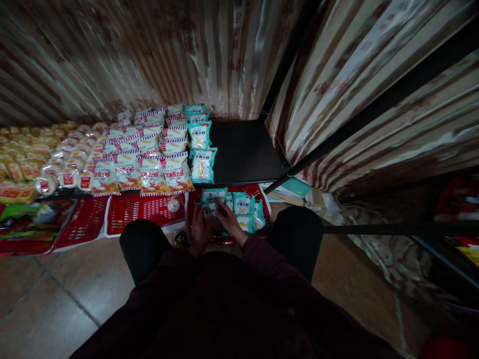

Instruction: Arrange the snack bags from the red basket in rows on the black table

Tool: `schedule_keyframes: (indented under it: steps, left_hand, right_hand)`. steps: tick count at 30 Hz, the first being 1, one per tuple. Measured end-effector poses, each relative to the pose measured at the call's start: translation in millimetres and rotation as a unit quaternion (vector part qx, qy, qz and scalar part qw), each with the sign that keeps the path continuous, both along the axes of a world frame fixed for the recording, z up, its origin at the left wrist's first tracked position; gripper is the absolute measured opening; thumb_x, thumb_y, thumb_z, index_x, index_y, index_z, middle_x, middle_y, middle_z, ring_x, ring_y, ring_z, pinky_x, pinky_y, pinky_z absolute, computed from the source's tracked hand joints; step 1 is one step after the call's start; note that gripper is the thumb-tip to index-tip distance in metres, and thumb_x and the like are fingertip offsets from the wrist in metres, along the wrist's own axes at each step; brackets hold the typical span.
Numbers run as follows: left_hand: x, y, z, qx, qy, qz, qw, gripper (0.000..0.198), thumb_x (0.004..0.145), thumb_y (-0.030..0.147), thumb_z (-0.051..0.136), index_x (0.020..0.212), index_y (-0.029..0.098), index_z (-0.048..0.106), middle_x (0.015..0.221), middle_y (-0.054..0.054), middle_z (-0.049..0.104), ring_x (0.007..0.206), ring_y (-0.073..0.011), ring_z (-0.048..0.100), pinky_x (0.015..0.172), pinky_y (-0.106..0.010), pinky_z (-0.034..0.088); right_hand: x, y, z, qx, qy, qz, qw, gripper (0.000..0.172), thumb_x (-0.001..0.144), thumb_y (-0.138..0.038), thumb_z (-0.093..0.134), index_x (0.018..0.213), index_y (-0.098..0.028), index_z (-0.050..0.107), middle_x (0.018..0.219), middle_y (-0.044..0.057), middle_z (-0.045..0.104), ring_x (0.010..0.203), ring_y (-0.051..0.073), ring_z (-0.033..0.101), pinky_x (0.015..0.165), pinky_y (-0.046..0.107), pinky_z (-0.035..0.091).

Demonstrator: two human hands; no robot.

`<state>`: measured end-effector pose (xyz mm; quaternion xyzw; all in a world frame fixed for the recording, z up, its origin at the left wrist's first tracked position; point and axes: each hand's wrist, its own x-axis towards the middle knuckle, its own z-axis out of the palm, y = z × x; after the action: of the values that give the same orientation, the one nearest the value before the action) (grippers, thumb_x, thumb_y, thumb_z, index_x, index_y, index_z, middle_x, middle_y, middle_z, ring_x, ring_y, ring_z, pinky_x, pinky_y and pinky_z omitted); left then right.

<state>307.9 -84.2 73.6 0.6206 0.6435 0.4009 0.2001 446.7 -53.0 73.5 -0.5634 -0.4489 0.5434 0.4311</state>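
Both my hands are over a red plastic basket (267, 212) that holds several teal-and-white snack bags (244, 203). Between them is one teal snack bag (210, 208), its printed top showing and its lower part dim. My left hand (201, 228) has its fingers closed on the bag's left side. My right hand (229, 222) grips the same bag from the right, fingers bent over its edge. On the black shelf (243, 149) just beyond, a column of matching teal bags (202, 165) stands front to back.
Left of the teal column sit rows of white-and-orange snack bags (152, 174), round wrapped snacks (68, 177) and yellow packets (22, 169). Another red basket (144, 214) holds one round packet. A black shelf post (318, 149) slants at the right, before a striped curtain (224, 60).
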Motion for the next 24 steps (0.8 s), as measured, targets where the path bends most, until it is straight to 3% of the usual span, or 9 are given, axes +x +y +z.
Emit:
schedule_keyframes:
  steps: [4, 15, 20, 24]
  left_hand:
    - [2, 0, 18.3, 0.007, -0.007, -0.007, 1.000, 0.034, 0.088, 0.023, 0.046, 0.121, 0.017, 0.054, 0.140, -0.016, 0.045, 0.133, -0.0239, 0.040, 0.109, -0.044, 0.037]
    - [19, 3, 55.7, -0.047, -0.109, -0.015, 0.993, 0.033, 0.085, 0.028, 0.053, 0.116, 0.019, 0.059, 0.135, -0.014, 0.049, 0.131, -0.0249, 0.042, 0.108, -0.043, 0.036]
    - [28, 3, 68.1, -0.114, -0.230, -0.038, 0.966, 0.041, 0.085, 0.034, 0.052, 0.122, 0.018, 0.054, 0.125, -0.012, 0.058, 0.116, -0.0229, 0.055, 0.100, -0.041, 0.043]
    - [34, 10, 77.7, -0.131, -0.311, -0.033, 0.941, 0.049, 0.083, 0.040, 0.056, 0.128, 0.021, 0.049, 0.128, -0.010, 0.056, 0.114, -0.0211, 0.056, 0.097, -0.036, 0.045]
  right_hand:
    - [3, -5, 14.9, -0.016, 0.051, 0.017, 0.998, 0.071, 0.072, -0.052, 0.067, 0.134, -0.025, 0.048, 0.133, 0.006, 0.055, 0.122, 0.024, 0.051, 0.105, 0.042, 0.039]
    - [14, -11, 43.0, -0.037, 0.131, -0.049, 0.989, 0.084, 0.062, -0.059, 0.073, 0.135, -0.025, 0.047, 0.121, 0.009, 0.062, 0.114, 0.026, 0.057, 0.098, 0.042, 0.046]
    - [24, -14, 53.2, -0.055, 0.134, -0.080, 0.986, 0.089, 0.059, -0.059, 0.074, 0.136, -0.026, 0.046, 0.127, 0.009, 0.058, 0.120, 0.027, 0.053, 0.100, 0.043, 0.044]
    - [33, -14, 59.8, -0.037, 0.138, -0.081, 0.986, 0.087, 0.060, -0.057, 0.075, 0.136, -0.027, 0.046, 0.130, 0.009, 0.057, 0.129, 0.027, 0.045, 0.104, 0.044, 0.040]
